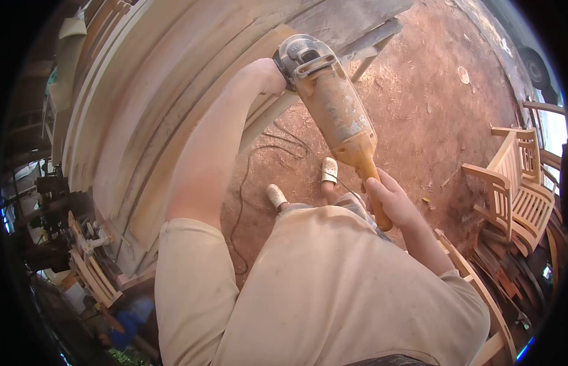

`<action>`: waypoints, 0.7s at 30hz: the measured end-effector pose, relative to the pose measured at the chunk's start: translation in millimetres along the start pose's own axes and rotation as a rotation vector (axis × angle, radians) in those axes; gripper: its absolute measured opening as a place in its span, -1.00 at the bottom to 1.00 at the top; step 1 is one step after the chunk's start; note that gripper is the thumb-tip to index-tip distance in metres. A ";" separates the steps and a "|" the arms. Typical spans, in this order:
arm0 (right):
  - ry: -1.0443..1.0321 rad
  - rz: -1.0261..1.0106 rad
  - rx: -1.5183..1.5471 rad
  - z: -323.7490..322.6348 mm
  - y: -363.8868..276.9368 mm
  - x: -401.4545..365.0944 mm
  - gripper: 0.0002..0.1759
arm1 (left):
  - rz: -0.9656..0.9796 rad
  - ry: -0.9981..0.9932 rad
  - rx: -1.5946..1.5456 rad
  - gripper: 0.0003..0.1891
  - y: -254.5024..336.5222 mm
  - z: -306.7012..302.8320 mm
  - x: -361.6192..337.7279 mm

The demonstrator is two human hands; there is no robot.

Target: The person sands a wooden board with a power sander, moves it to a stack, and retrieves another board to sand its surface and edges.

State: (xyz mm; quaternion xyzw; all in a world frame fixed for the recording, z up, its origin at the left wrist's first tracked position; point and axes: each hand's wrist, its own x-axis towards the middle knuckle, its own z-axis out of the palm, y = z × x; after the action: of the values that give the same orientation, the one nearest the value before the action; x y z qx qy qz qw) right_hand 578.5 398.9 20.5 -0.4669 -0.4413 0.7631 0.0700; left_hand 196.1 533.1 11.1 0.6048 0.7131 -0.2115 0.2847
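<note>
A large, worn yellow angle grinder (337,107) with a scuffed metal gear head stretches between both hands. My right hand (391,198) is wrapped round its rear handle. Up at the gear head, my left hand (266,76) is closed on the side of the tool; the part it grips is mostly hidden behind the hand. The grinder's head lies over the edge of a wooden board (259,52) on the workbench. Its disc is out of sight beneath the head. A dark power cord (242,183) loops over the ground near my feet.
Long wooden boards (122,91) lie side by side on the bench to the left. Wooden chairs (510,177) stand at the right, near stacked dark wood strips (510,268). Reddish dirt ground (430,97) has shavings on it. Wooden pieces (92,268) sit lower left.
</note>
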 end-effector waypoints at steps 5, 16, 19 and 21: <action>0.031 -0.014 0.045 -2.6 -4.5 9.6 -0.56 | -0.007 0.026 0.054 -0.67 22.8 -29.7 9.0; -0.038 0.058 -0.011 34.4 24.8 -0.7 -0.59 | -0.219 0.246 -0.214 -0.64 -12.0 34.2 -60.0; -0.108 0.090 -0.080 57.3 27.9 -3.3 -0.59 | -0.226 0.224 -0.265 -0.66 -52.7 70.6 -96.1; -0.192 0.092 -0.148 71.2 34.3 -2.7 -0.56 | -0.258 0.247 -0.298 -0.67 -75.9 99.0 -122.9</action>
State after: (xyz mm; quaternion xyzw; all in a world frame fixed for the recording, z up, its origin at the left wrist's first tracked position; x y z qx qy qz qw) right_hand 535.4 333.6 9.3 -0.4154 -0.4790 0.7722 -0.0422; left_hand 149.5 364.4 15.0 0.4811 0.8373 -0.0627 0.2520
